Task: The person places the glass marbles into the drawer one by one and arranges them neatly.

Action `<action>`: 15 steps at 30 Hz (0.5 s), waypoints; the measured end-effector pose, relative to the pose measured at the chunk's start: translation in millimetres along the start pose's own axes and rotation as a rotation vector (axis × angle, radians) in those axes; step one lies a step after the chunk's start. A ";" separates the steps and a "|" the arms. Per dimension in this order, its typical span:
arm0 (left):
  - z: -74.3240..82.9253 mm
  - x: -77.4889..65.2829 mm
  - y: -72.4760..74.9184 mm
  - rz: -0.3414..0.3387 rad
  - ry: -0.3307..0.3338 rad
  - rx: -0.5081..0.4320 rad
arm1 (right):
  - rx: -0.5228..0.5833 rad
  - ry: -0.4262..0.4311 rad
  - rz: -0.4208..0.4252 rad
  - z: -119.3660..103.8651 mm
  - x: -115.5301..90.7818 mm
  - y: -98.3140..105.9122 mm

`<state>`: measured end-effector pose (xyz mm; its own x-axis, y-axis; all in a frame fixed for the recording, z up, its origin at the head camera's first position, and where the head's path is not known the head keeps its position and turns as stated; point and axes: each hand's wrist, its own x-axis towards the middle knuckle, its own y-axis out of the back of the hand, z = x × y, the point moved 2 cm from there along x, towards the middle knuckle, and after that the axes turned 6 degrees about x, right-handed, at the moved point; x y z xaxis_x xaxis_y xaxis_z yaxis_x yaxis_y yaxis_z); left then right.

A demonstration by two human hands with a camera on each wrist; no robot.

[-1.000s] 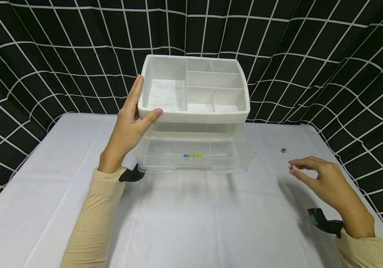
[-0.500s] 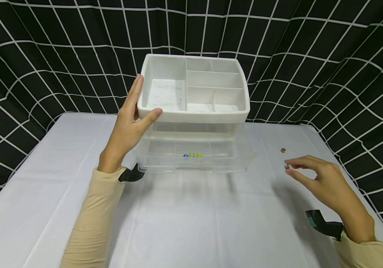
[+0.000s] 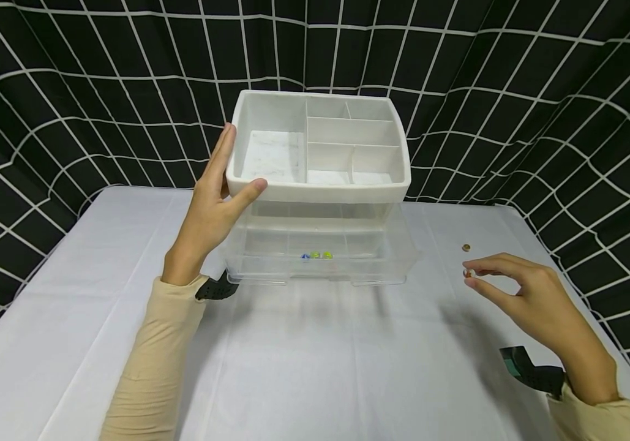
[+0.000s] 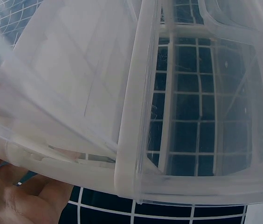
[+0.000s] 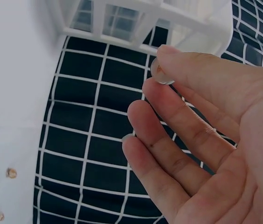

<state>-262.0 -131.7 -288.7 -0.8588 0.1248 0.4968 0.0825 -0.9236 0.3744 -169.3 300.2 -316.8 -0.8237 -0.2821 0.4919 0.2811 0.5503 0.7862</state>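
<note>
While my straight-fingered left hand (image 3: pixel 203 205) rests against white organizer (image 3: pixel 320 193), my right hand (image 3: pixel 532 300) pinches clear marble (image 3: pixel 468 273); smooth roundness likely calls for gentle, centred pressure.

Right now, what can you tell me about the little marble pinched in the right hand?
The marble is small, round and clear, glassy-looking, with an orange-brown fleck inside. The right hand pinches it between thumb and forefinger, hiding part of it. It is held above the white cloth, to the right of the white organizer in the head view and apart from it.
</note>
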 end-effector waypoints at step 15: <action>0.2 -0.3 0.7 -0.001 0.002 -0.008 | 0.022 0.076 0.021 -12.8 10.0 1.8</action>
<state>-261.6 -132.3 -288.4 -0.8601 0.1247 0.4946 0.0777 -0.9263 0.3687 -170.6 288.3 -305.7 -0.7777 -0.3284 0.5361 0.2868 0.5735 0.7674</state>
